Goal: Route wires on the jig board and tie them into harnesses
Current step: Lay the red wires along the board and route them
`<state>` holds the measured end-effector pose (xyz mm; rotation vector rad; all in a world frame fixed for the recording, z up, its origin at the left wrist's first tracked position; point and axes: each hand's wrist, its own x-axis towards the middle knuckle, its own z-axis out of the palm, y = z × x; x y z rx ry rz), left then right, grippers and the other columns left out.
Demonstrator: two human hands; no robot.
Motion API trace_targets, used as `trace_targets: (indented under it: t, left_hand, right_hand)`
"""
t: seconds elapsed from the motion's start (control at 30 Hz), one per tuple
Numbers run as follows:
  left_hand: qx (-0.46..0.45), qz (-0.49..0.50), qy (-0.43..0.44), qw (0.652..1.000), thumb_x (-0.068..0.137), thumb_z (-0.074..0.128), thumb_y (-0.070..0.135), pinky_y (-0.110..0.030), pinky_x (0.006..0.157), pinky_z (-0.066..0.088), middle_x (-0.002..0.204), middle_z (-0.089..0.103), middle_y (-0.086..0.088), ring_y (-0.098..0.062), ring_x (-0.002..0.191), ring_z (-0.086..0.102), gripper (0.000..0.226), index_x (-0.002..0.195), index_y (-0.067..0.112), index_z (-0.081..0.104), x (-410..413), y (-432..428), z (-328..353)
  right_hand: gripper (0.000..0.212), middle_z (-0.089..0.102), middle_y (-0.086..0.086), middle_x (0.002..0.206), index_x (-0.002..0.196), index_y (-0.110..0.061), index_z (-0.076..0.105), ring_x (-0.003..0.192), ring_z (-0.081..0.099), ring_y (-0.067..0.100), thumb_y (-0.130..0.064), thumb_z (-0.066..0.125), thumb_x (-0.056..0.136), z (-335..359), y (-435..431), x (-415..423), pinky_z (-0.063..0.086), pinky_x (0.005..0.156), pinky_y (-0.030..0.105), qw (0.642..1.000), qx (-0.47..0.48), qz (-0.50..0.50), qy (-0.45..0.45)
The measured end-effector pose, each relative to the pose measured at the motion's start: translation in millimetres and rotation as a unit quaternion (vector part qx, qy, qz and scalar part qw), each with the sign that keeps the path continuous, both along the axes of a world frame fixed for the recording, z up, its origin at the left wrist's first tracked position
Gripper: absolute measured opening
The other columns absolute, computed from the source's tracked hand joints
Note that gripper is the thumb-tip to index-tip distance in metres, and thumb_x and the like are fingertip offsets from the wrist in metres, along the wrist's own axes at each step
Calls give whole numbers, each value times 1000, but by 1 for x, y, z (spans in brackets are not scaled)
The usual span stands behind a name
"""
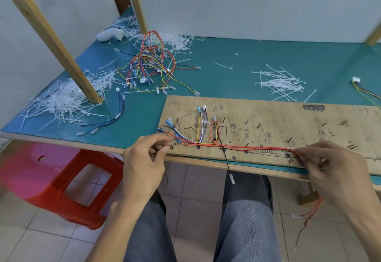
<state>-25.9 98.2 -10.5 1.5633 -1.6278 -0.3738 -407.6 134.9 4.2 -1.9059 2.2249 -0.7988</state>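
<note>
A plywood jig board [288,117] with black pegs and pen marks lies at the table's front edge. Red wires [247,148] run along its front, joined at the left by yellow, white and purple wires [201,127] with blue connectors. My left hand [144,158] is at the board's left corner, fingers curled and pinching at the wire ends there. My right hand [329,169] pinches the red wire bundle at the front right, and the loose ends hang below the table. A black wire [226,162] dangles over the edge.
A heap of finished harnesses [150,65] lies behind the board on the green mat. Loose white cable ties [282,84] sit at the back right, with cut-off tie scraps [66,96] piled at the left round a wooden post [51,41]. A red stool [72,189] stands under the table.
</note>
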Motion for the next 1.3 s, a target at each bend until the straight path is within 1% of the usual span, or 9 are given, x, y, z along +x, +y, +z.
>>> trace_targets:
  t: [0.2,0.33,0.5,0.6,0.77,0.93,1.1,1.2,1.3]
  left_hand:
    - [-8,-5,-87,996,89,81,4,-28,72,56,91,68,19,-7,82,63,25,101,25,76,2,4,4]
    - [-10,-5,-149,989,94,73,1,-24,74,44,97,65,10,-11,89,59,23,109,18,75,-3,10,0]
    - [-14,1,-191,982,89,73,-8,-35,67,49,97,68,-2,-24,87,65,26,107,10,74,-9,14,0]
    - [-11,2,-215,977,82,75,-13,-33,65,46,94,66,-1,-23,83,62,32,102,11,71,-11,15,0]
    - [12,6,-253,967,70,75,-17,-28,63,34,88,59,5,-18,80,50,41,91,16,63,-14,19,-6]
    - [11,3,-234,972,70,76,-15,-29,59,40,87,59,9,-16,80,52,45,95,19,62,-14,19,-3]
    - [38,-24,-231,972,73,73,-13,-35,59,50,94,57,8,-18,87,52,66,131,18,63,-12,18,2]
    - [51,-32,-230,971,71,75,-14,-33,59,49,93,55,8,-18,87,52,68,129,20,67,-11,16,5]
    - [63,-39,-233,970,70,75,-13,-31,60,48,94,55,7,-19,89,52,69,129,21,69,-10,15,6]
  right_hand:
    - [28,60,-11,81,107,-19,84,67,56,14,-1,74,88,-3,1,-1,54,58,43,1000,-2,13,27]
    - [32,54,-10,77,108,-18,84,63,52,12,2,75,86,-3,1,1,50,52,37,999,1,13,35]
    - [19,61,-12,84,103,-17,85,67,58,19,-11,79,86,2,-2,3,55,56,44,999,11,37,38]
    - [12,65,-11,88,100,-20,84,73,61,19,-23,78,90,4,-4,4,56,59,45,998,5,55,40]
    - [13,62,-13,87,104,-19,83,67,57,12,-17,76,93,2,-9,3,50,59,35,999,10,42,32]
    - [19,58,-15,87,109,-25,81,69,57,14,-20,69,96,4,-11,5,49,55,34,996,27,65,56]
    - [30,60,-9,104,116,-27,81,95,53,17,-12,71,92,3,-13,5,50,66,38,995,63,42,71]
    - [42,59,-5,114,124,-22,77,103,44,20,-7,71,85,7,-13,22,49,74,42,995,12,38,96]
    - [27,62,-9,107,117,-23,77,103,47,19,-23,72,90,15,-16,64,45,83,41,991,-61,107,48]
